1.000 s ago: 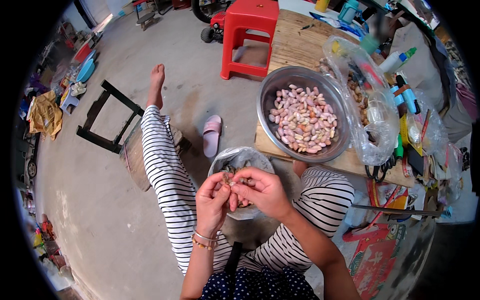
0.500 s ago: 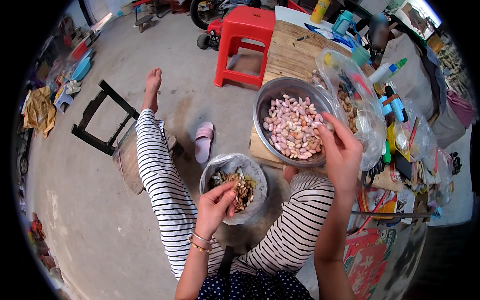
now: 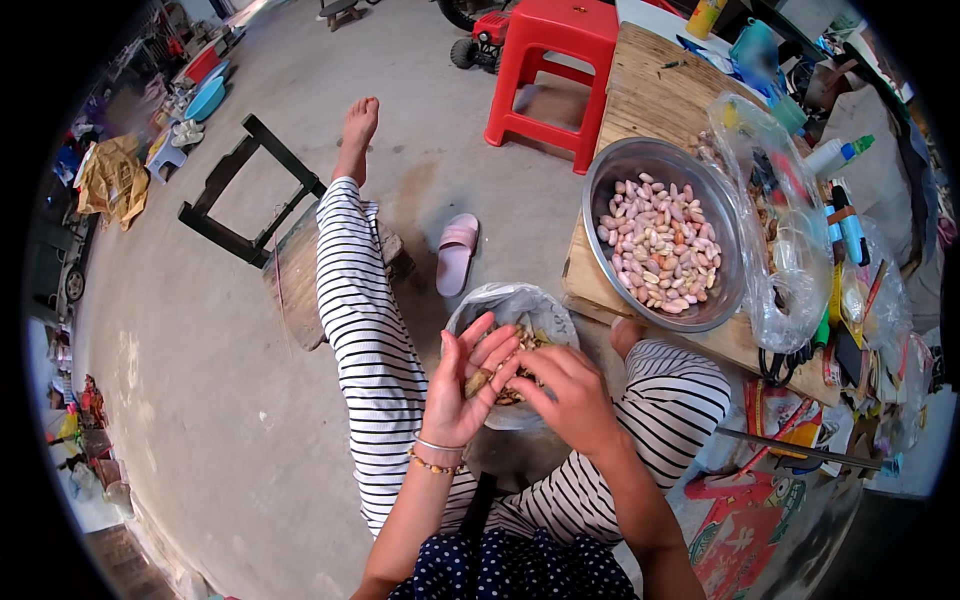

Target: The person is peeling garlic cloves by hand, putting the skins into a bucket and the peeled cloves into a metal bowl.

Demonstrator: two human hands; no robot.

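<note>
My left hand [image 3: 462, 385] is palm up with its fingers loosely spread, holding a brown peanut pod [image 3: 477, 383]. My right hand [image 3: 550, 390] is curled just beside it, its fingertips at the left hand's fingers; what they hold is hidden. Both are above a plastic-lined bucket [image 3: 478, 302] of shells between my striped-trousered legs. To the right, a steel bowl [image 3: 600, 190] of pink shelled peanuts stands on the wooden table edge, beside a clear plastic bag [image 3: 780, 250] with unshelled peanuts.
A red stool [image 3: 550, 30] stands behind the table [image 3: 640, 80], which carries bottles, tools and bags. A wooden chair [image 3: 220, 210] is at my left, with a pink slipper [image 3: 456, 255] on the floor between. Basins [image 3: 205, 100] and clutter line the left side.
My right hand went to the steel bowl half a second ago and is now back beside my left hand, which has opened palm up. The view has shifted slightly.
</note>
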